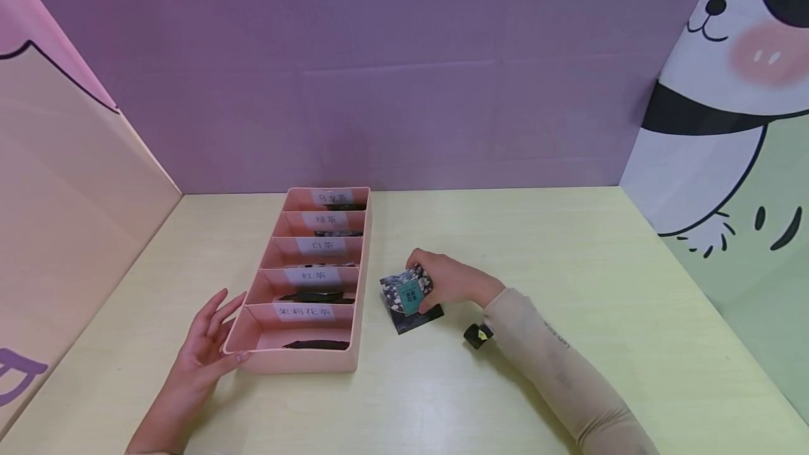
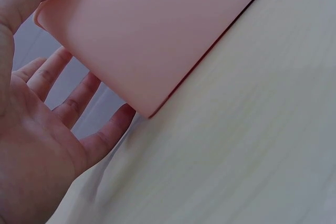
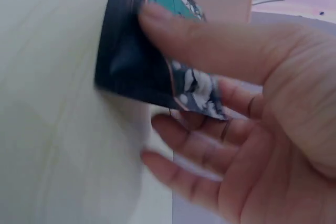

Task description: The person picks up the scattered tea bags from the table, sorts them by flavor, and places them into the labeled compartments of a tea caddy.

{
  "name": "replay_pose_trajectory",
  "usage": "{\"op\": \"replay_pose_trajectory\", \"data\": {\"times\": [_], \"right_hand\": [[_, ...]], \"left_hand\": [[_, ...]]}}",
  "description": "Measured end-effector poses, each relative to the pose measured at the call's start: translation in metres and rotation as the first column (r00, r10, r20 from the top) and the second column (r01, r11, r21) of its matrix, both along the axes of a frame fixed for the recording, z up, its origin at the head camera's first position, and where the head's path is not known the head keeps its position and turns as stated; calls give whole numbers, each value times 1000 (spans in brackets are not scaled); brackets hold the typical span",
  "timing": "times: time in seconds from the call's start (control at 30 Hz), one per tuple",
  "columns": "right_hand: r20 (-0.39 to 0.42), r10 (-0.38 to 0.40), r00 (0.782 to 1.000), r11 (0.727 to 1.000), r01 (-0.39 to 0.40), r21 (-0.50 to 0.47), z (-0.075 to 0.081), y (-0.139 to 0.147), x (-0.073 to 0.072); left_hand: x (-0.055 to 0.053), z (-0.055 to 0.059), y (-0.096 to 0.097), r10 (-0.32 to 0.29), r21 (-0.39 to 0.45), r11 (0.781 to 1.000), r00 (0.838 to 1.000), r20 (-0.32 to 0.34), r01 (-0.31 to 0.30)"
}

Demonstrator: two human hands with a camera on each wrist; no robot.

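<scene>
A pink divided tea box (image 1: 303,362) stands left of centre, its several compartments bearing white labels with Chinese characters. My left hand (image 1: 204,357) holds its near left corner, thumb at the front rim and fingers along the left side; in the left wrist view the fingertips meet the box edge. To the right of the box, my right hand (image 1: 450,278) pinches a dark tea sachet (image 1: 404,320) with a white flower pattern and a teal label. In the right wrist view the thumb (image 3: 210,43) lies across the sachet's face, the lower fingers spread below it.
Dark sachets lie inside the compartments, one of them a black sachet (image 1: 319,345) in the nearest. A small black device (image 1: 478,335) sits at the right wrist. The pale wooden table (image 1: 569,244) is bordered by a purple back wall (image 1: 398,90) and printed side panels.
</scene>
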State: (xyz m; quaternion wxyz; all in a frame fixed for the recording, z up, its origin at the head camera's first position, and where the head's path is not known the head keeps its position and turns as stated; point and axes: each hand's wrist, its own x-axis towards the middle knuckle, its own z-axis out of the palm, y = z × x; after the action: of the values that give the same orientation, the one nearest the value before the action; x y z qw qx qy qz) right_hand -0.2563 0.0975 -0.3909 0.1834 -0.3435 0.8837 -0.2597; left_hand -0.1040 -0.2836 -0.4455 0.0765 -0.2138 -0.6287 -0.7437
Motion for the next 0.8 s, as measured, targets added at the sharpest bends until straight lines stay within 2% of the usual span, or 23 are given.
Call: {"op": "replay_pose_trajectory", "data": {"times": [0.2,0.37,0.63,0.8], "right_hand": [[36,5,999,997,-2,-78,7,8,-6],[77,-32,996,992,41,-118,15,16,-9],[23,-97,995,970,100,-223,31,24,-7],[29,-116,993,953,119,-278,38,23,-4]], "left_hand": [[0,0,0,-6,9,1000,1000,-3,6],[0,0,0,-10,10,1000,1000,1,10],[-1,-1,0,-16,12,1000,1000,-4,16],[-1,-1,0,-12,13,1000,1000,-8,12]]}}
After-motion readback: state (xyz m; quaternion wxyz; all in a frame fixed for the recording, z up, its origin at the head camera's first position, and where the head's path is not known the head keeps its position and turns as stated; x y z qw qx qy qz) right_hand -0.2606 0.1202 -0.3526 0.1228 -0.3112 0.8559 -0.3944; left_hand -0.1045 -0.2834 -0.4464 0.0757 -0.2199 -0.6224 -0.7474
